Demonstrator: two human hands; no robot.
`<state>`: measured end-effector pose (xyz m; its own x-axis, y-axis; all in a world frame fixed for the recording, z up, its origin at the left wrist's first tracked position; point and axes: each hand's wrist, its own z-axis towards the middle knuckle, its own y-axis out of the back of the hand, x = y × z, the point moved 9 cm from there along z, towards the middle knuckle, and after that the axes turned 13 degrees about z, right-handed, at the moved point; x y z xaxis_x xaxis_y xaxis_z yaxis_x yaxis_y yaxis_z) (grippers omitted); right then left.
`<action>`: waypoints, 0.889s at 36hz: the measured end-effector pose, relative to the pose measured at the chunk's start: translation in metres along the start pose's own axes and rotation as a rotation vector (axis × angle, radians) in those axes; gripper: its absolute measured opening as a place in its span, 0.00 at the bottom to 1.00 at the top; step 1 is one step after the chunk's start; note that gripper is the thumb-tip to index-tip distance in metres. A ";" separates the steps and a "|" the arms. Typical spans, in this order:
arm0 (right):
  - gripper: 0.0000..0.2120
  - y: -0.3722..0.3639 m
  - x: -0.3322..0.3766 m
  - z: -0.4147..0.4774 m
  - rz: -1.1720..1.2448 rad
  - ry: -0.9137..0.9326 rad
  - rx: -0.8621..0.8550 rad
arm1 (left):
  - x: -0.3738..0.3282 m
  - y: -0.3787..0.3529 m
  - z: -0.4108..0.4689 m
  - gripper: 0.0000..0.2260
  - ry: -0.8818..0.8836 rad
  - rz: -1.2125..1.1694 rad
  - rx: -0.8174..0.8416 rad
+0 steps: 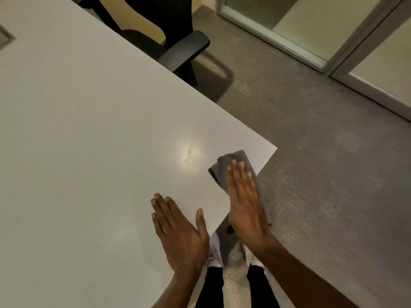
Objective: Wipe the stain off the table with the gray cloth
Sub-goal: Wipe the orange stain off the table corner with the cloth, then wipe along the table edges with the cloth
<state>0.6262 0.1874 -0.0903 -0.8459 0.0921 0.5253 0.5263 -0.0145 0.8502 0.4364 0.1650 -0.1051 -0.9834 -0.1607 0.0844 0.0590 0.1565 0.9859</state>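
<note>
A gray cloth (224,165) lies on the white table (89,130) close to its near right corner. My right hand (244,201) rests flat on the cloth with straight fingers, pressing it down and covering its near part. A pale smeared stain (190,153) shows on the tabletop just left of the cloth, under a bright glare. My left hand (178,232) lies flat on the bare table with fingers spread, holding nothing, nearer to me than the stain.
A black office chair (178,47) stands at the table's far edge. Gray carpet (322,163) fills the right side, with glass panels and a pale frame (333,63) at the back right. My legs and white shoes (214,252) are below the table corner.
</note>
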 end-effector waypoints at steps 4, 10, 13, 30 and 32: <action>0.41 0.009 -0.013 -0.005 0.139 -0.238 -0.205 | 0.000 -0.001 0.000 0.42 -0.004 0.017 -0.003; 0.38 0.024 -0.045 0.021 0.442 -0.494 -0.529 | -0.002 -0.001 0.001 0.42 -0.004 -0.006 -0.021; 0.35 0.023 -0.050 0.011 0.547 -0.538 -0.540 | 0.001 -0.003 0.001 0.42 -0.013 -0.014 -0.033; 0.34 -0.013 -0.070 -0.048 1.346 -0.816 -0.552 | -0.023 0.014 0.016 0.38 -0.050 -0.049 0.054; 0.35 -0.012 -0.080 -0.038 1.345 -0.811 -0.572 | -0.042 0.024 0.026 0.38 -0.110 -0.047 0.020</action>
<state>0.6846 0.1427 -0.1412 0.5091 0.1668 0.8444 0.5398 -0.8260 -0.1623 0.4748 0.2007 -0.0892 -0.9980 -0.0602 0.0211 0.0105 0.1710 0.9852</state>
